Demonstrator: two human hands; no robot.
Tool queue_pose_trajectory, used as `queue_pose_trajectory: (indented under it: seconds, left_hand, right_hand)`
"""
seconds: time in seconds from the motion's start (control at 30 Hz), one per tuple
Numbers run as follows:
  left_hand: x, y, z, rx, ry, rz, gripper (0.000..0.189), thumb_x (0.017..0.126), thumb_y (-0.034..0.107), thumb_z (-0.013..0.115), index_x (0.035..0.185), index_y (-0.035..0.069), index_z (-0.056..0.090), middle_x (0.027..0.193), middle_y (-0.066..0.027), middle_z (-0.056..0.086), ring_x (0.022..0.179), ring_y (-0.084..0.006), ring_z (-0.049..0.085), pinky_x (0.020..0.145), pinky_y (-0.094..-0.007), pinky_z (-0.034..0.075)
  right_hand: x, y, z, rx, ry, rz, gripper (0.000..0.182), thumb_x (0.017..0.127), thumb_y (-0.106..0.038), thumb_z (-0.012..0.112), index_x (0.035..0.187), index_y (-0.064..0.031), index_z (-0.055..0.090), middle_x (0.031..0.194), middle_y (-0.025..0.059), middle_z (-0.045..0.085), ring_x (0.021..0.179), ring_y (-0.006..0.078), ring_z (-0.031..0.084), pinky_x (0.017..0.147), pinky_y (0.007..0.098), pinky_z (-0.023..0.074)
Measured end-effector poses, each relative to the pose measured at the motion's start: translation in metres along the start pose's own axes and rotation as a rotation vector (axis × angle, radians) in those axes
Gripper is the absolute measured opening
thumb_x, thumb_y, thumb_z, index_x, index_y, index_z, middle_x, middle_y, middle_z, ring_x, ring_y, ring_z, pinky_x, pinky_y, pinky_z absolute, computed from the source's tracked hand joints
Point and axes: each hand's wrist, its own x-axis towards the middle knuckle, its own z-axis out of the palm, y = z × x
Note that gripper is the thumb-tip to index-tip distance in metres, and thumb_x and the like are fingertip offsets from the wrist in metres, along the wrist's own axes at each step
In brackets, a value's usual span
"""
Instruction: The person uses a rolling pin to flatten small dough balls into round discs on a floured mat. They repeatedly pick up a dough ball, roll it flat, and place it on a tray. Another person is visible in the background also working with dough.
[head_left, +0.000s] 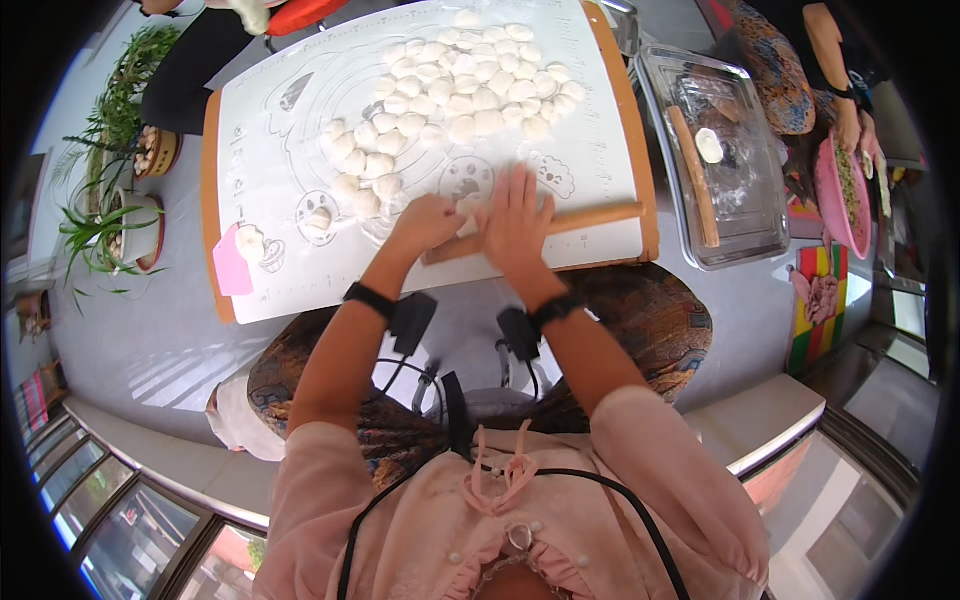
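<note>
A white printed silicone mat (292, 240) covers the board in front of me. My right hand (517, 217) lies flat, fingers extended, over a wooden rolling pin (596, 217). My left hand (427, 224) is beside it, its fingertips pinching the edge of a small dough piece (468, 215) that lies against the pin. Many small flattened dough pieces (484, 97) are spread over the mat's far part, and more reach down its middle. A lump of dough (250, 243) and a pink dough scraper (232, 266) sit at the mat's left corner.
Right of the board, a clear tray (776, 225) holds another rolling pin (694, 176) and a dough wrapper (709, 145). Beyond it, another person's hands (847, 127) are over a pink bowl (862, 240) of chopped filling. Potted plants (139, 225) stand at the left.
</note>
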Motion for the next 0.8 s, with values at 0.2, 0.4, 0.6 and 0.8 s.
queue_pose_trajectory:
  seconds: [0.2,0.4,0.6,0.8]
  left_hand:
    - [0.016,-0.005,0.0,0.069,0.036,0.04,0.027,0.071,0.027,0.053,0.073,0.002,0.064,0.075,-0.0171,0.061,0.067,-0.0315,0.059,0.065,-0.0372,0.048]
    - [-0.003,-0.001,-0.003,-0.065,-0.059,-0.02,0.028,0.073,0.027,0.051,0.072,0.002,0.064,0.072,-0.0167,0.061,0.069,-0.0315,0.059,0.064,-0.0385,0.047]
    - [0.021,0.001,0.0,0.297,0.01,0.123,0.026,0.074,0.025,0.053,0.069,0.002,0.063,0.069,-0.0161,0.061,0.064,-0.0282,0.06,0.06,-0.0373,0.048]
    - [-0.009,-0.009,0.0,-0.318,-0.13,-0.153,0.02,0.075,0.018,0.055,0.074,-0.001,0.06,0.055,-0.0067,0.055,0.051,-0.0126,0.056,0.04,-0.024,0.041]
  right_hand:
    - [-0.031,-0.002,0.002,-0.08,0.001,-0.021,0.059,0.08,-0.033,0.052,0.125,0.0026,0.036,0.133,0.0212,0.031,0.122,0.0356,0.029,0.092,0.0576,0.0216]
    - [-0.014,-0.001,-0.003,-0.05,-0.046,0.023,0.06,0.08,-0.035,0.051,0.126,0.0019,0.035,0.135,0.0196,0.029,0.125,0.0326,0.026,0.094,0.0563,0.02]
    - [0.0,-0.006,0.007,-0.063,-0.044,0.042,0.06,0.08,-0.035,0.051,0.126,0.0005,0.035,0.136,0.0191,0.028,0.125,0.0309,0.026,0.094,0.0553,0.0188]
    - [-0.04,-0.001,-0.008,-0.058,-0.056,-0.033,0.059,0.079,-0.034,0.051,0.125,0.0001,0.037,0.134,0.019,0.031,0.124,0.0313,0.028,0.094,0.0552,0.0197]
